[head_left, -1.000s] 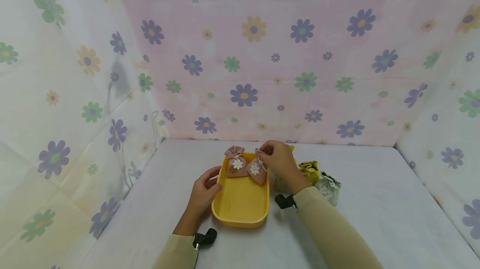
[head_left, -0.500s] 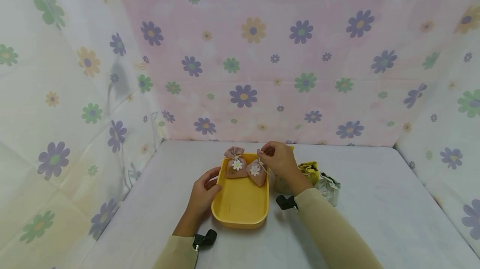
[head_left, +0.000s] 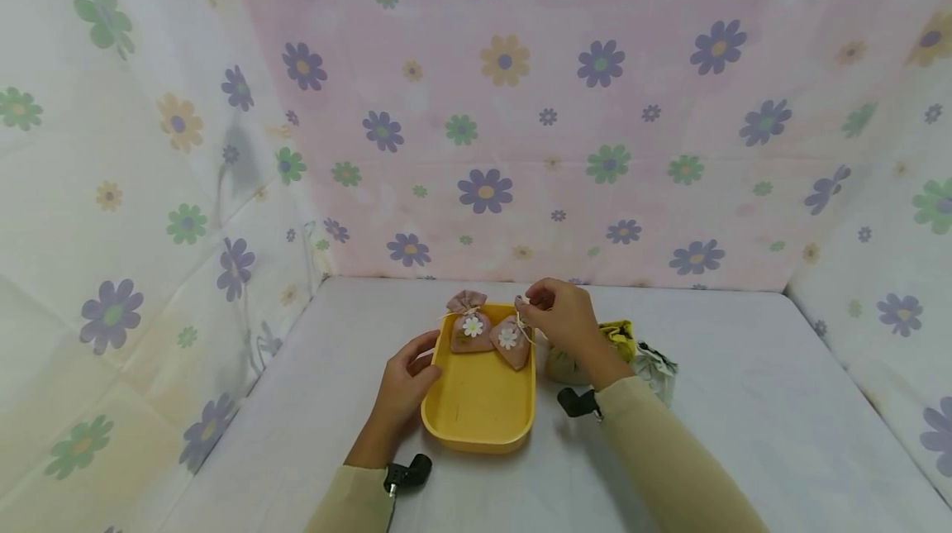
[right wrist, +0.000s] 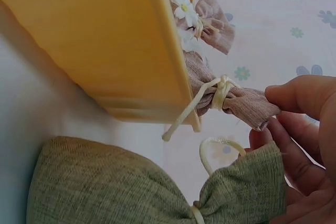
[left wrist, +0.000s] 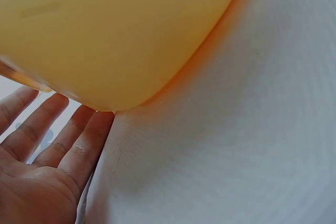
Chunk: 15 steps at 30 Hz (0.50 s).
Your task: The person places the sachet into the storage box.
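A yellow tray [head_left: 476,409] holds two pink drawstring pouches, each with a white daisy. The left pouch [head_left: 468,341] leans at the far end of the tray, its gathered top over the rim. My right hand [head_left: 568,320] pinches the gathered top of the right pouch [head_left: 513,354]; in the right wrist view, thumb and fingertips meet at the cloth end of this pouch [right wrist: 252,107], above its cream cord. My left hand [head_left: 405,376] touches the left side of the tray, its fingers fairly straight against the outer wall in the left wrist view.
Right of the tray stands a green drawstring pouch [right wrist: 105,182], partly behind my right hand in the head view. Beside it are a yellow-topped pouch [head_left: 619,338] and a pale grey-white pouch [head_left: 656,374]. Flowered cloth [head_left: 550,186] walls in the white table [head_left: 297,417].
My right hand has shifted slightly right, and the top of the pinched pouch has come along a little. The left hand and tray stay in place.
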Each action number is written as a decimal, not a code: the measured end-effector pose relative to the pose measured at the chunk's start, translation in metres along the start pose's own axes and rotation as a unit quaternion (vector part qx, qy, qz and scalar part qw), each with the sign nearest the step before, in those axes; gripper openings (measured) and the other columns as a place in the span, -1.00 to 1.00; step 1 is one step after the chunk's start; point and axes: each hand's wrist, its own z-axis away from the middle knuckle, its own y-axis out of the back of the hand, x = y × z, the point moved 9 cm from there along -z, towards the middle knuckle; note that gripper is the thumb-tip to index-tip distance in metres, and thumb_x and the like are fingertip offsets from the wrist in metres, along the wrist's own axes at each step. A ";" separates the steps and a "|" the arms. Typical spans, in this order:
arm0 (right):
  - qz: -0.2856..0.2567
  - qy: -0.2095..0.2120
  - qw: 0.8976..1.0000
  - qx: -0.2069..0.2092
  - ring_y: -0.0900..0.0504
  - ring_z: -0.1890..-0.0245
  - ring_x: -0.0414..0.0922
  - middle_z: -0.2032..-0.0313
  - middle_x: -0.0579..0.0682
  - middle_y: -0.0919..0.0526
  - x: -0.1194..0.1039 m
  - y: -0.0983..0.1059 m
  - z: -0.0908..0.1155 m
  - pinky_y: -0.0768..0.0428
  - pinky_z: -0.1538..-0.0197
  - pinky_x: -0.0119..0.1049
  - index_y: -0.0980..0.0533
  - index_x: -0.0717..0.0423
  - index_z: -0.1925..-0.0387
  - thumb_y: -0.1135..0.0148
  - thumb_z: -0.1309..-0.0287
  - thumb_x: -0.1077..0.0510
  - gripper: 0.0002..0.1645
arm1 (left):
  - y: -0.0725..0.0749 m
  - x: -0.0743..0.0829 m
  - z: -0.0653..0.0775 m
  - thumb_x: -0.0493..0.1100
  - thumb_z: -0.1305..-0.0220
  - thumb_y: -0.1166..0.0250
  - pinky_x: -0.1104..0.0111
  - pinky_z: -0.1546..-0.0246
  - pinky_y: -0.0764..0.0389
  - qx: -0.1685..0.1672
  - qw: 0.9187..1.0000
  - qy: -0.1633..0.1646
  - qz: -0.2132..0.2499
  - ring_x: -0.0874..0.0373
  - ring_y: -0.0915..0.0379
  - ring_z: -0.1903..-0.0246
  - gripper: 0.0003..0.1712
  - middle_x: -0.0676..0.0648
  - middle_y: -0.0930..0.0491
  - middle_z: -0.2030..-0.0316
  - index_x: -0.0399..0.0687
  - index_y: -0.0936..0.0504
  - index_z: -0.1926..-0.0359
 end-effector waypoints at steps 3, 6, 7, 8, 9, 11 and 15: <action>-0.001 0.000 1.000 -0.003 -0.68 0.19 -0.12 0.22 -0.10 -0.71 0.001 0.002 0.001 -0.76 0.09 -0.17 -0.64 -0.05 0.12 -0.44 -0.22 -0.15 -0.66 | 0.000 0.001 0.001 -0.32 -0.28 -0.28 0.19 -0.21 -0.66 0.001 1.000 -0.001 0.001 -0.01 -0.57 -0.26 -0.37 0.01 -0.52 -0.33 0.21 -0.53 -0.35; 0.005 0.004 1.000 0.001 -0.69 0.18 -0.11 0.21 -0.08 -0.72 0.003 0.004 0.002 -0.78 0.10 -0.18 -0.65 0.00 0.09 -0.44 -0.23 -0.11 -0.66 | 0.000 0.002 0.001 -0.33 -0.28 -0.27 0.20 -0.20 -0.66 0.001 1.000 -0.002 0.002 -0.01 -0.57 -0.26 -0.37 0.01 -0.53 -0.33 0.20 -0.53 -0.34; 0.008 0.005 1.000 0.004 -0.69 0.19 -0.12 0.21 -0.08 -0.73 0.003 0.005 0.002 -0.78 0.11 -0.19 -0.66 0.01 0.08 -0.44 -0.23 -0.08 -0.66 | 0.000 0.002 0.001 -0.33 -0.28 -0.27 0.20 -0.20 -0.66 0.000 1.000 -0.002 0.002 -0.01 -0.57 -0.26 -0.37 0.00 -0.53 -0.33 0.20 -0.53 -0.34; 0.010 0.007 1.000 0.007 -0.70 0.19 -0.12 0.20 -0.08 -0.73 0.003 0.006 0.003 -0.79 0.12 -0.20 -0.66 0.03 0.06 -0.44 -0.24 -0.06 -0.66 | 0.000 0.002 0.001 -0.33 -0.29 -0.27 0.21 -0.20 -0.66 0.000 1.000 -0.003 0.001 -0.01 -0.57 -0.26 -0.37 0.00 -0.52 -0.33 0.19 -0.53 -0.35; 0.011 0.009 1.000 0.009 -0.70 0.18 -0.11 0.20 -0.07 -0.73 0.003 0.007 0.003 -0.79 0.12 -0.20 -0.66 0.05 0.05 -0.43 -0.24 -0.04 -0.66 | 0.000 0.002 0.001 -0.32 -0.29 -0.27 0.21 -0.20 -0.66 0.000 1.000 -0.003 0.001 -0.01 -0.57 -0.26 -0.37 0.00 -0.53 -0.33 0.20 -0.53 -0.35; 0.011 0.011 1.000 0.011 -0.71 0.18 -0.10 0.19 -0.06 -0.74 0.003 0.009 0.004 -0.79 0.14 -0.20 -0.66 0.07 0.03 -0.42 -0.25 0.00 -0.67 | 0.000 0.002 0.001 -0.32 -0.29 -0.27 0.22 -0.20 -0.66 -0.001 1.000 -0.005 0.002 -0.02 -0.57 -0.25 -0.37 -0.01 -0.53 -0.33 0.19 -0.53 -0.35; 0.021 0.012 1.000 0.016 -0.70 0.20 -0.11 0.19 -0.06 -0.74 0.006 0.013 0.008 -0.79 0.15 -0.20 -0.66 0.02 0.06 -0.42 -0.25 0.00 -0.71 | 0.000 0.001 0.000 -0.33 -0.29 -0.27 0.24 -0.19 -0.67 -0.001 1.000 -0.006 0.003 -0.01 -0.57 -0.25 -0.37 0.00 -0.53 -0.32 0.19 -0.53 -0.35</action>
